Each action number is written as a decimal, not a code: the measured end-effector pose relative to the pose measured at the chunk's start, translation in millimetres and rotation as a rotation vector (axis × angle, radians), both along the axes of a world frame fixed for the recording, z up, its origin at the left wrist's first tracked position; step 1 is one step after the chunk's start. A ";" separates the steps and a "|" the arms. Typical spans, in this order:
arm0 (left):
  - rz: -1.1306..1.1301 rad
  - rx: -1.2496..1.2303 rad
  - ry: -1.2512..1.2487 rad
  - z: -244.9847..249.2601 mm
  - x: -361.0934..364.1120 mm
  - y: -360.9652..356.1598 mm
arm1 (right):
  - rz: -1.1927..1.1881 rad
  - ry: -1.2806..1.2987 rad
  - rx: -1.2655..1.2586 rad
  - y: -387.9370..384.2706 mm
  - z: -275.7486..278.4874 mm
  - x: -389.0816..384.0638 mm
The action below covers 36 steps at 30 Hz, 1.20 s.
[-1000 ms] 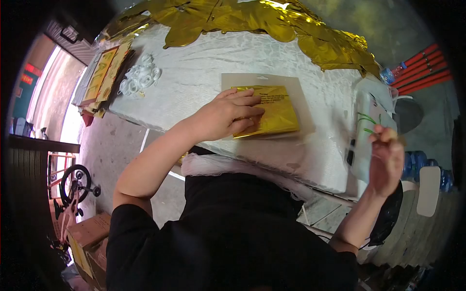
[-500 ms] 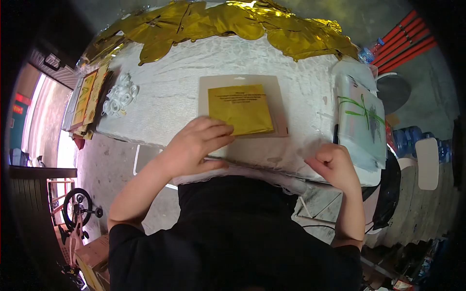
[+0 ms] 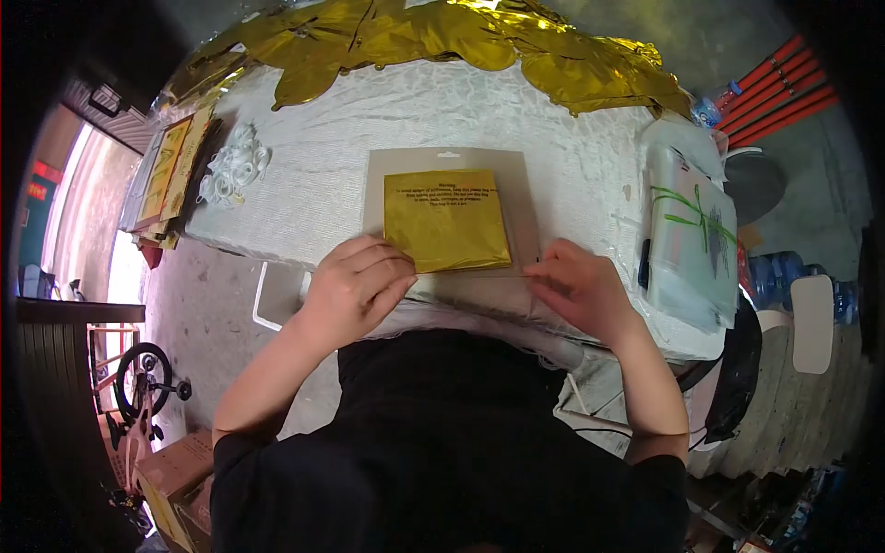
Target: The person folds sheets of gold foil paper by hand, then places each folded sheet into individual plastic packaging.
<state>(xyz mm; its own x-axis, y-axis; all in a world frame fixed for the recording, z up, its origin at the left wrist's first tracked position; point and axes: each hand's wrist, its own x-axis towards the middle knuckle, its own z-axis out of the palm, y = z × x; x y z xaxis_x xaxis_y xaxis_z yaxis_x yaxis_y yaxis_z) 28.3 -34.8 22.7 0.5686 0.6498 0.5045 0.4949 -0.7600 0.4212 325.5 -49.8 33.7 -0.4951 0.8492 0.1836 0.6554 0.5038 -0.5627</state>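
The left hand (image 3: 350,286) is at the near-left corner of a gold foil packet (image 3: 447,226); the right hand (image 3: 590,288) is at the near-right corner of the beige backing card (image 3: 524,198). Hands well apart, fingers curled; whether either grips an edge cannot be told. Packet lies flat on the card, between and just beyond the hands, warning print uppermost.

Handling, as judged: work both near corners evenly, keep the packet square on the card, and use light fingertips, since thin foil is likely to crease.

Surroundings: beyond the hands, gold foil sheets (image 3: 406,41) cover the far side of the white surface (image 3: 323,161). Beyond the left hand, to its left, are white rings (image 3: 238,168) and a stack of printed cards (image 3: 166,184). Right of the right hand lies a clear-wrapped stack (image 3: 673,272) bound by a green tie (image 3: 702,224); a dark object (image 3: 643,264) sits between. Nothing covers the packet's face. The clear-wrapped stack limits rightward elbow room, in my judgement.
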 end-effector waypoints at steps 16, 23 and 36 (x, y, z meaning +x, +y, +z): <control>0.285 -0.277 0.012 2.5 8.2 0.4 | -0.235 0.007 -0.477 34.3 4.5 -21.3; 0.494 -0.003 0.226 1.1 -8.1 -8.9 | -0.297 0.029 -0.581 39.4 6.1 -14.5; 0.348 0.026 -0.020 -6.7 -6.6 -28.7 | -0.339 0.247 -0.510 36.6 1.6 -13.3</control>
<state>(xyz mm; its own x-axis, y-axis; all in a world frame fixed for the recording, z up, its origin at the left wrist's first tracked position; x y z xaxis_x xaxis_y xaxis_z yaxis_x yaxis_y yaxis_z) 21.8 -63.5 16.0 0.3051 0.7898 0.5320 0.7184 -0.5577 0.4159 312.1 -13.2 35.2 -0.1800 0.9612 -0.2088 0.5522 -0.0769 -0.8301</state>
